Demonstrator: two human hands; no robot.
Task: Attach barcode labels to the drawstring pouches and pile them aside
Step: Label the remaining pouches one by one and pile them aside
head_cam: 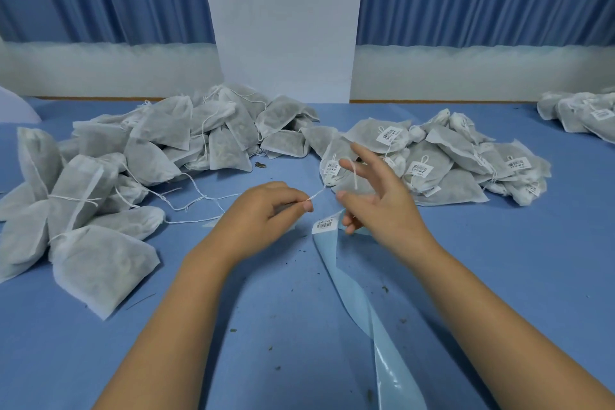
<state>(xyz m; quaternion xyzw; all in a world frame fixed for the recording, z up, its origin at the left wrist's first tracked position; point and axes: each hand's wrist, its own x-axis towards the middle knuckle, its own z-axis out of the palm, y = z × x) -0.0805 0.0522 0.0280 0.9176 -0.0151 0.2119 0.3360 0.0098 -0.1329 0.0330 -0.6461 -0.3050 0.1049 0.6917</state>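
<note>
My left hand (263, 213) pinches the end of a white drawstring (317, 195) between thumb and forefinger. The string runs up over a raised finger of my right hand (389, 206) and on to a labelled drawstring pouch (342, 151) at the near edge of the labelled pile (449, 160). My right hand's upper fingers are spread, while its lower fingers curl round the raised end of a light-blue label strip (352, 289). One barcode label (324, 225) sits at that end. Unlabelled pouches (166, 143) are heaped at the left.
The blue table (266, 326) carries scattered dark crumbs. The label strip trails toward the near right edge. Another stack of labelled pouches (585, 116) lies at the far right. Blue curtains and a white pillar stand behind the table.
</note>
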